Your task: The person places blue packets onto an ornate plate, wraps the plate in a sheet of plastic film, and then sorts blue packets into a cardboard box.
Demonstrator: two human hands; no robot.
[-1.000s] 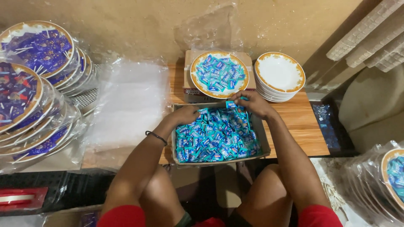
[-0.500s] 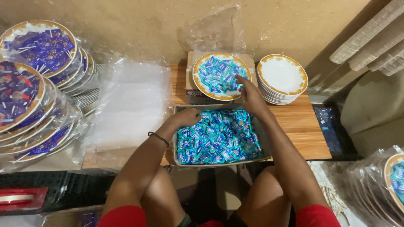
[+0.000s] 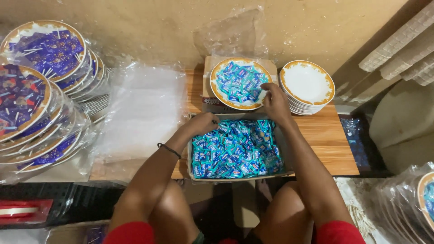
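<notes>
A cardboard box (image 3: 195, 174) full of blue wrapped candies (image 3: 237, 149) sits on a low wooden board in front of my knees. My left hand (image 3: 204, 123) rests at the box's far left corner, fingers curled over some candies. My right hand (image 3: 275, 101) reaches to the right rim of a gold-rimmed plate (image 3: 216, 88) heaped with the same blue candies (image 3: 239, 82); its fingers are bent down onto the pile. Whether it holds candies cannot be seen.
A stack of empty white gold-rimmed plates (image 3: 308, 86) stands right of the filled plate. Plastic-wrapped plates of purple candies (image 3: 40, 77) are piled at left. Clear plastic sheets (image 3: 144, 108) lie between. More wrapped plates (image 3: 420, 203) sit at lower right.
My right hand has moved from the box up to the filled plate's right rim. My left hand stayed at the box's far left corner.
</notes>
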